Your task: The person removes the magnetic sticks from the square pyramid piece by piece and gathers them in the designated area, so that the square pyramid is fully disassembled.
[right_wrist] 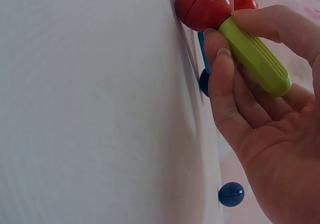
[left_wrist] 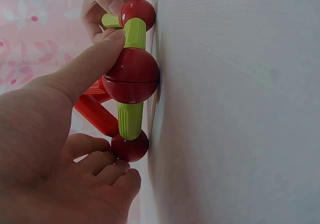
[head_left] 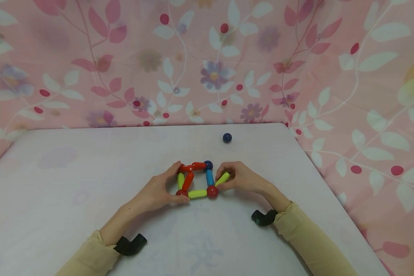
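A frame of rods and balls lies on the table between the two hands. My left hand (head_left: 155, 191) grips its left side, with the thumb at the near-left red ball (left_wrist: 131, 76) and the fingers around the far-left red ball (left_wrist: 130, 146). A lime rod (head_left: 197, 194) joins the near-left ball to the near-right red ball (head_left: 212, 191). From there a blue rod (head_left: 209, 177) runs back to a dark blue ball (head_left: 208, 165). Red rods (head_left: 199, 166) form the far side. My right hand (head_left: 243, 176) pinches another lime rod (right_wrist: 256, 58), its end at the near-right ball, tilted upward.
A loose dark blue ball (head_left: 227, 138) sits near the far edge of the white-covered table (head_left: 72, 172). Pink floral cloth (head_left: 193, 76) hangs behind and along the right side. Black wrist-worn devices (head_left: 131, 244) stick out by both sleeves.
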{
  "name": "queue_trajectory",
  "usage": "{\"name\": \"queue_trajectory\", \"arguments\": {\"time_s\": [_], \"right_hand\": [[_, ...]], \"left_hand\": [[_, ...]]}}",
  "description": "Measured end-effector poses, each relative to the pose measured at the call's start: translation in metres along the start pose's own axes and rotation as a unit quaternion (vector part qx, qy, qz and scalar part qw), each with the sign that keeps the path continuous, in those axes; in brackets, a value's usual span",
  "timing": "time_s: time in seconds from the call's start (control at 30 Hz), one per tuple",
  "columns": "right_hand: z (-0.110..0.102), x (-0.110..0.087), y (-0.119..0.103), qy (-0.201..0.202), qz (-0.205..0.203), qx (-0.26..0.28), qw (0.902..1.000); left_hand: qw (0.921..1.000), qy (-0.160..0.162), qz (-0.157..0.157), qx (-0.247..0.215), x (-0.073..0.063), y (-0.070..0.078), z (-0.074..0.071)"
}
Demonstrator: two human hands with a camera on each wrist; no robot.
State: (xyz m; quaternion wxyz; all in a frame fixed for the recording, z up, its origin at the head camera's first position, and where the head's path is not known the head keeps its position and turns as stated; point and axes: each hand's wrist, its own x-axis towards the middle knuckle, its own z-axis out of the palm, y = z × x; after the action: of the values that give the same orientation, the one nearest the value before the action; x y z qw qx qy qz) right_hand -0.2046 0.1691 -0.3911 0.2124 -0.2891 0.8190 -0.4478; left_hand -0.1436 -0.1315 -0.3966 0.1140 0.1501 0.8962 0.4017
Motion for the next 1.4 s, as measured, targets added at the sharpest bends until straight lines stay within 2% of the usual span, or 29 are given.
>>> {"name": "queue_trajectory", "arguments": {"time_s": [0.77, 1.03, 1.23, 1.4], "right_hand": [[-0.001, 0.000, 0.004, 0.001, 0.007, 0.000, 1.0000], [-0.011, -0.002, 0.007, 0.042, 0.003, -0.023, 0.9989], [-0.017, 0.000, 0.006, 0.064, 0.009, -0.009, 0.9979], [-0.025, 0.005, 0.002, 0.113, 0.014, 0.013, 0.9934]], "left_hand": [[0.9999, 0.003, 0.010, 0.000, 0.000, -0.002, 0.001], [0.9999, 0.002, 0.010, 0.004, 0.001, 0.000, 0.001], [1.0000, 0.000, -0.001, 0.004, 0.000, 0.002, 0.000], [1.0000, 0.000, -0.005, 0.003, -0.001, 0.002, 0.001]]}}
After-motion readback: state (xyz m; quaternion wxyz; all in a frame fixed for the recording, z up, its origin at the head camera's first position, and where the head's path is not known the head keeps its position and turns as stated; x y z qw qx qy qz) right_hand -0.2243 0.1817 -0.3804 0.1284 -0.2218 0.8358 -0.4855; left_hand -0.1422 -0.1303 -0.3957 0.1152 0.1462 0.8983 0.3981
